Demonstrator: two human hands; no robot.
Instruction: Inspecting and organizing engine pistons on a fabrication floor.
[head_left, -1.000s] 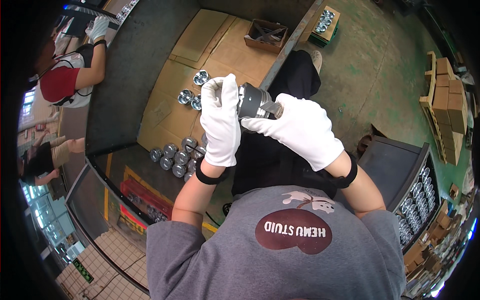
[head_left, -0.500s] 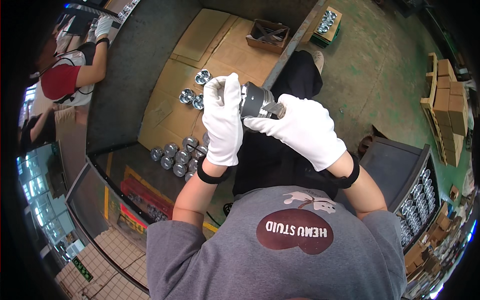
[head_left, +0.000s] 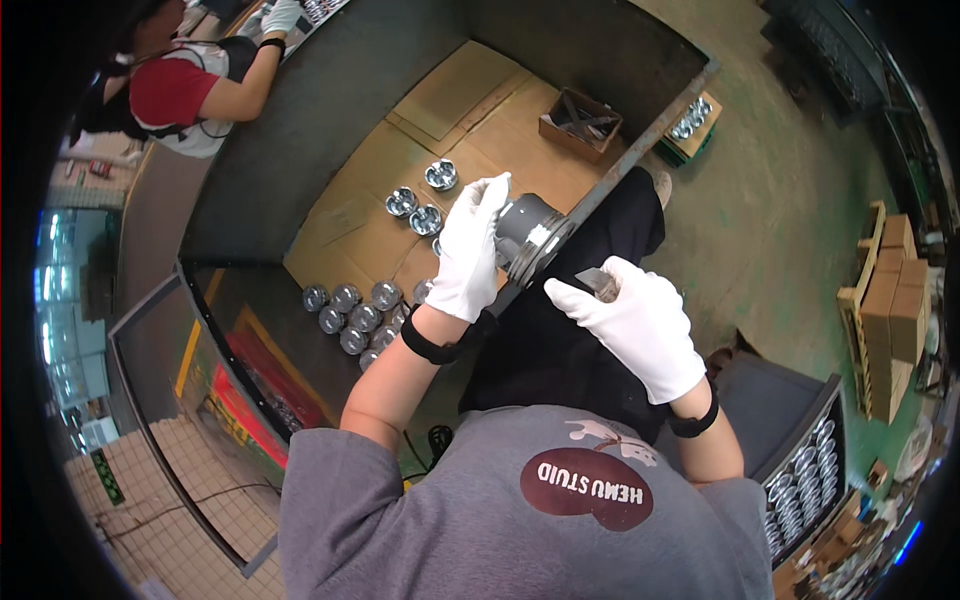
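My left hand, in a white glove, is closed around a piston with a dark grey skirt and a silvery ringed end. The piston lies tilted, its grooved end toward my right hand. In my gloved right hand is a short flat metal blade, gripped between thumb and fingers, its tip pointing up and left. A gap separates the blade from the piston. Past my left hand, a few pistons stand with their hollow sides up on cardboard. Several more pistons sit in rows, round tops up, left of my left wrist.
Cardboard lines a dark metal-walled bench. On it stands a small box of metal pieces. Its metal edge runs close beyond my hands. A rack of shiny parts is at right; a co-worker works at far left.
My right hand has drawn the blade away from the piston, down and right. In my left hand the piston has turned, showing more of its ringed end. The whole view has shifted.
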